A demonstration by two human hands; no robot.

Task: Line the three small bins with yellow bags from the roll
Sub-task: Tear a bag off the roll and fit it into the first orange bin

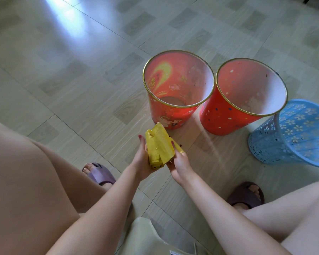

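Nearest the camera, between the person's bare knees, a pale plastic seat edge is showing, with a purple slipper to one side and a dark slipper to the other on the tiled floor. Just beyond, the left hand is cupping the roll of yellow bags, its fingers curling round the roll's far side, while the right hand is pinching the loose end of the roll between thumb and forefinger. Judging by this, the first step is in hand: a bag is being freed, and none is lining a bin yet. The next move is likely calling for peeling the loose end away, tearing one bag off and opening its mouth.

Farther off, the red patterned bin and the red dotted bin are standing upright, rims touching or nearly so, both unlined. The blue perforated bin is standing just beside the dotted one and is being cut off by the frame's right edge, with its inside hidden. Where the perforation lies on the roll is too small to tell.
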